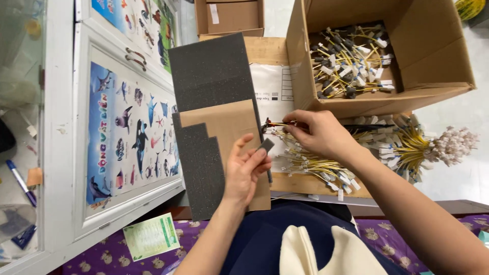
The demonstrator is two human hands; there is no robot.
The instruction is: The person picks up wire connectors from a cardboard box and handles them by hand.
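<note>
while a white cabinet door [127, 132] with a sea-animal poster is seen at far left, dark foam sheets [211, 71] and a brown cardboard sheet [229, 127] are laid in the middle, overlapping. a small grey foam strip [265, 146] is pinched between thumb and fingertips of the left hand [245, 170], fingers closed on it, its long axis tilted up to the right. just right of it and slightly farther, the dark end of a yellow wire bundle [275, 124] is gripped by the right hand [318, 133], fingers curled shut around it; the wire's long axis is run left to right, end pointing left toward the strip. strip and wire end are near but apart; the left hand is nearer to the strip, the right to the wire. more yellow wire harnesses [316, 163] with white connectors are piled under the right hand. at far right an open cardboard box [433, 66] of similar harnesses is stood, with a further bunch [433, 145] spread beside it.
</note>
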